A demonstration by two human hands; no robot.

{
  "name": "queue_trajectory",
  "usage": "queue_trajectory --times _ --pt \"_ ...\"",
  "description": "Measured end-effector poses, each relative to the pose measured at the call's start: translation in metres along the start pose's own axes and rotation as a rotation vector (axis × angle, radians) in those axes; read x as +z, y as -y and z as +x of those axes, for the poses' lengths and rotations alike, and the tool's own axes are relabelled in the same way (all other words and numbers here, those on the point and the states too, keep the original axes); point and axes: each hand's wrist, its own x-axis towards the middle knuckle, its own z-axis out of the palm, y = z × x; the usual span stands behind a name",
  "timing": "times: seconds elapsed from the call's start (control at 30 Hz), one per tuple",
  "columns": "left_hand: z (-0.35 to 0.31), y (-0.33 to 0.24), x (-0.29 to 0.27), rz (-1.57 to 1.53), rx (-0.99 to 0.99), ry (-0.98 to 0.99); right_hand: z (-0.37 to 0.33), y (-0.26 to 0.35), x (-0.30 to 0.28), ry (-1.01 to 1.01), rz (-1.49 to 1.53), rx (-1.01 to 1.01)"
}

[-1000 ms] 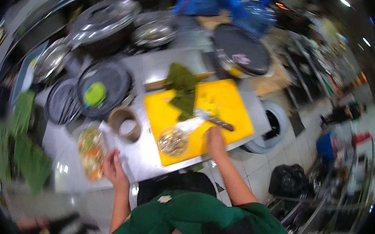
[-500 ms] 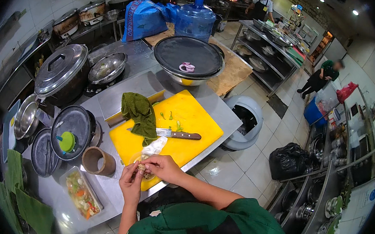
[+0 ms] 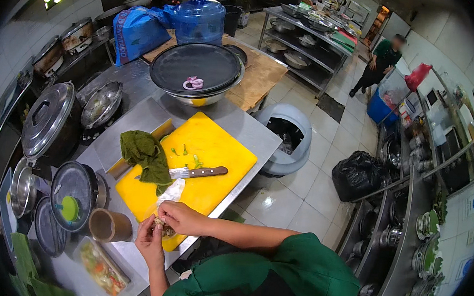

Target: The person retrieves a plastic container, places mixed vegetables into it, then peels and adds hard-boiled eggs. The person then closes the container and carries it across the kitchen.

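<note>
My left hand (image 3: 149, 240) and my right hand (image 3: 181, 219) meet over the near corner of a yellow cutting board (image 3: 223, 147). Pinched between their fingertips is a small mottled brown and cream egg (image 3: 158, 220), about quail-egg size and partly covered by the fingers. Just under the hands lie more small speckled pieces (image 3: 168, 231), mostly hidden. Beyond my right hand is a crumpled white wrapper (image 3: 172, 191). A wooden-handled knife (image 3: 208, 172) lies flat on the board, its blade partly under a dark green cloth (image 3: 143, 154). Small green chillies (image 3: 185, 150) rest farther back.
A brown cylindrical cup (image 3: 109, 225) and a tray of chopped vegetables (image 3: 99, 268) stand left of the board. Behind it, a black plate (image 3: 196, 61) with onion rings (image 3: 193, 83) tops a metal bowl. A grey bin (image 3: 283, 165) stands right; a person (image 3: 385, 59) stands farther off.
My view has shifted, so the table appears farther left. Both hands stay together on the egg at the board's corner. The distant person has lowered an arm.
</note>
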Motion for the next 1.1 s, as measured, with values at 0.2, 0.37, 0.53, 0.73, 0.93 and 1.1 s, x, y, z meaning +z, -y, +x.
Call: queue_trajectory --times 0.2,0.37,0.53,0.73,0.93,1.1 --pt "0.000 0.002 0.008 -0.029 -0.031 -0.011 -0.004 0.000 -0.009 0.010 0.018 0.019" --pt "0.003 -0.001 0.008 -0.048 -0.016 0.003 -0.008 0.002 -0.016 0.038 0.212 0.107" --pt "0.002 0.001 0.007 -0.005 0.056 0.033 -0.008 -0.003 -0.015 0.051 0.082 0.019" --pt "-0.004 0.005 0.007 -0.012 0.020 -0.008 -0.010 0.000 -0.013 0.011 0.004 -0.095" --pt "-0.003 0.005 0.003 -0.031 0.036 -0.033 -0.009 0.004 -0.013 0.009 0.052 -0.146" --pt "-0.005 0.007 0.005 -0.037 0.016 -0.064 -0.006 0.004 -0.006 0.069 0.014 -0.117"
